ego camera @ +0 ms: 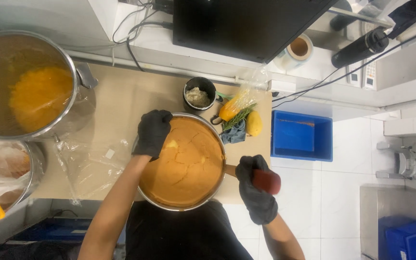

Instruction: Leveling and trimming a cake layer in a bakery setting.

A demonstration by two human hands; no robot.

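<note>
Right hand (255, 188) grip on red pan handle (266, 181), left hand (152, 133) on pan (181, 162) rim

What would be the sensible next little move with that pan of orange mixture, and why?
Probably keep pressing or spreading the orange mixture: the left hand rests on its far edge, while the right hand grips the pan's red handle, steadying the pan.

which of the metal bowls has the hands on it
The middle bowl, full of smooth orange batter: left hand on its rim, right hand on a red-handled tool. The far-left bowls go untouched.
</note>
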